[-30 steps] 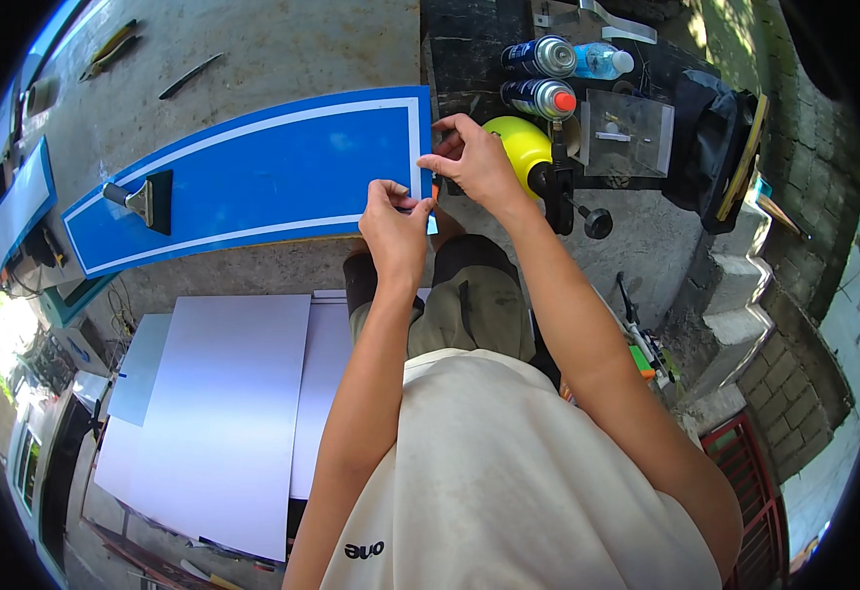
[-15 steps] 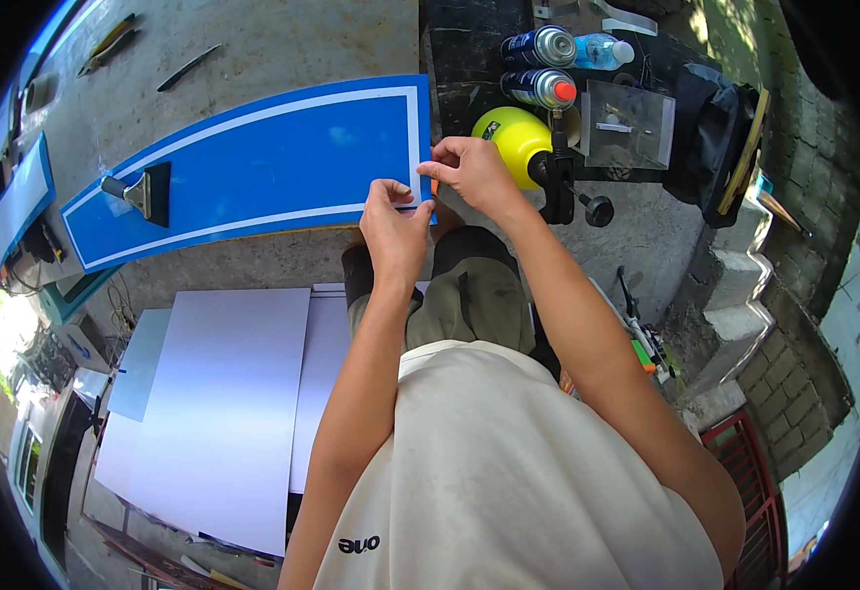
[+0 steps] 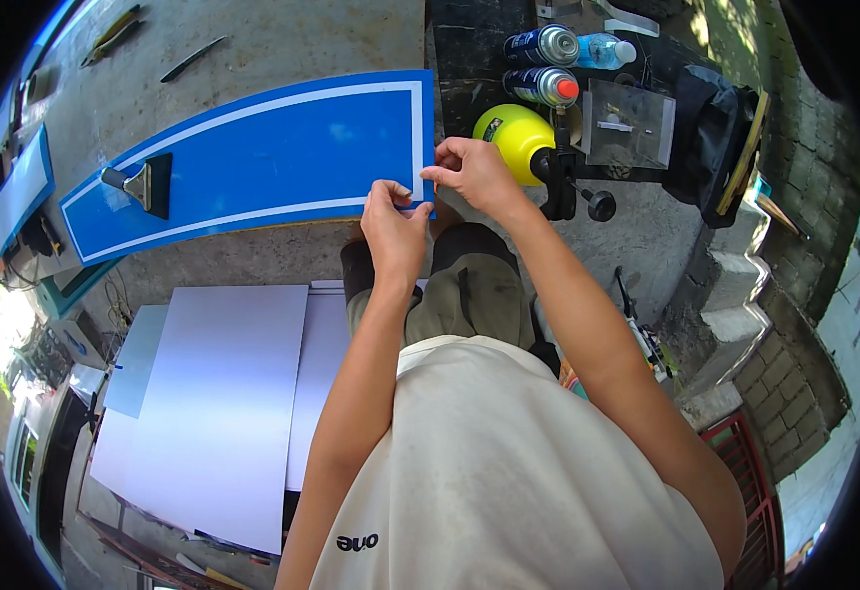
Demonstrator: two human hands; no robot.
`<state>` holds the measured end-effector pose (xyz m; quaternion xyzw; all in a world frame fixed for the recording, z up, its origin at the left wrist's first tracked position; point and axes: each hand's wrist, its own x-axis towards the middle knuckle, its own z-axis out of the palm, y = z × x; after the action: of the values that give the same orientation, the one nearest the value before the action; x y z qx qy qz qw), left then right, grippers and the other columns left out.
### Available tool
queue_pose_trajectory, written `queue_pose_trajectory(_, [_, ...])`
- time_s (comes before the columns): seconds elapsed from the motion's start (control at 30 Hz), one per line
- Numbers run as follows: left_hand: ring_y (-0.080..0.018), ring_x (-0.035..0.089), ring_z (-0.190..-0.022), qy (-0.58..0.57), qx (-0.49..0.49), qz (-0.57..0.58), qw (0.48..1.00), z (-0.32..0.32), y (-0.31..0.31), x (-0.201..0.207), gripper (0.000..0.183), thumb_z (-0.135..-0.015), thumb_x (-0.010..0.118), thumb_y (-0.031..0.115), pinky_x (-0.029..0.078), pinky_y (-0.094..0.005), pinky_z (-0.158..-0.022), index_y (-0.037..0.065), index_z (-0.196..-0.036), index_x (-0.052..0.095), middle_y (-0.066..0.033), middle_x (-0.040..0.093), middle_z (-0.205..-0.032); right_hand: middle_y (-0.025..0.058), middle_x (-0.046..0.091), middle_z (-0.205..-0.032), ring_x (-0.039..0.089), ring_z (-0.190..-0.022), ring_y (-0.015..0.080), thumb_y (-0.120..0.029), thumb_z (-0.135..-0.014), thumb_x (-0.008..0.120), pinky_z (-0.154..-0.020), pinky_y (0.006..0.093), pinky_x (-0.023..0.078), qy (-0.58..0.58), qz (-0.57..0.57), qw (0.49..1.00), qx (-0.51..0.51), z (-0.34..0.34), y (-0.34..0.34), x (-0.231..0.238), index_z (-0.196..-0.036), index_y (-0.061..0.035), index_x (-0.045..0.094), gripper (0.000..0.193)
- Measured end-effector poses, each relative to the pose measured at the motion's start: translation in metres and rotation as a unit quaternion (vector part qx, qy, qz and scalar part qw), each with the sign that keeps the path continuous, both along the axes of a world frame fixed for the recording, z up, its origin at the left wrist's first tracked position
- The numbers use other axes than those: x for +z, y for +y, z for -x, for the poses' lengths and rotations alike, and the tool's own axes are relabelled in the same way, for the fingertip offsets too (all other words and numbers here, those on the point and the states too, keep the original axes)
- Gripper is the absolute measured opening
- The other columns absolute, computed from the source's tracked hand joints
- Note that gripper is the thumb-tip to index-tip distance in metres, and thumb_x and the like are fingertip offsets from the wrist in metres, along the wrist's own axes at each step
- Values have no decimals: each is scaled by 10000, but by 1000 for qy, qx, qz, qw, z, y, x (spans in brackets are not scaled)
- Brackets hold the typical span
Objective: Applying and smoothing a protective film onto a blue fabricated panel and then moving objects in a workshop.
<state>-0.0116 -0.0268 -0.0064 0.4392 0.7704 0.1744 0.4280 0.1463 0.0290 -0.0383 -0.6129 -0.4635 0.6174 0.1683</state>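
The blue panel (image 3: 283, 147) lies on the worktable (image 3: 292, 39), its white border (image 3: 417, 128) running near the edges. I see the left hand (image 3: 396, 221) at the panel's near right corner, fingers curled toward the thumb; I can't tell whether they pinch anything. The right hand (image 3: 477, 175) is just beside the panel's right edge, thumb and forefinger drawn close, but whether they grip something I can't make out. A squeegee (image 3: 158, 187) rests on the panel's left part; a yellow bottle (image 3: 516, 140) sits to the panel's right.
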Motion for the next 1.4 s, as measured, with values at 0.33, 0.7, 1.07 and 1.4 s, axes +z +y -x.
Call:
queue_pose_trajectory(0.33, [-222, 663, -809, 5, -6, -4, 1000, 0, 0, 0, 382, -751, 893, 50, 541, -349, -748, 11, -971, 583, -107, 673, -890, 130, 714, -726, 667, -595, 166, -108, -824, 857, -575, 320, 513, 7, -22, 1000, 17, 1, -16, -3, -967, 64, 705, 270])
queue_pose_trajectory(0.7, [-202, 674, -766, -31, 12, 21, 999, -1, 0, 6, 369, -754, 883, 38, 544, -343, -726, -2, -970, 587, -110, 675, -905, 81, 726, -794, 660, -704, 124, -70, -828, 844, -670, 298, 536, -12, 6, 999, 50, -2, -23, 2, -1027, 35, 691, 272])
queue_pose_trajectory(1.07, [-294, 695, -760, -52, 10, -20, 998, -13, -4, 4, 335, -787, 811, -39, 550, -427, -721, 22, -999, 559, -143, 594, -972, 136, 729, -803, 698, -711, 185, -75, -810, 838, -670, 326, 549, -62, -16, 995, 72, -9, -22, 8, -1042, 27, 681, 298])
queue_pose_trajectory(1.4, [-393, 670, -907, -94, 73, 8, 993, 1, -7, 4, 356, -794, 782, -46, 540, -484, -773, 51, -1038, 541, -155, 570, -1017, 140, 702, -1021, 696, -856, 273, -108, -859, 795, -754, 400, 558, -215, -242, 936, 139, 60, 35, 83, -1152, -16, 679, 329])
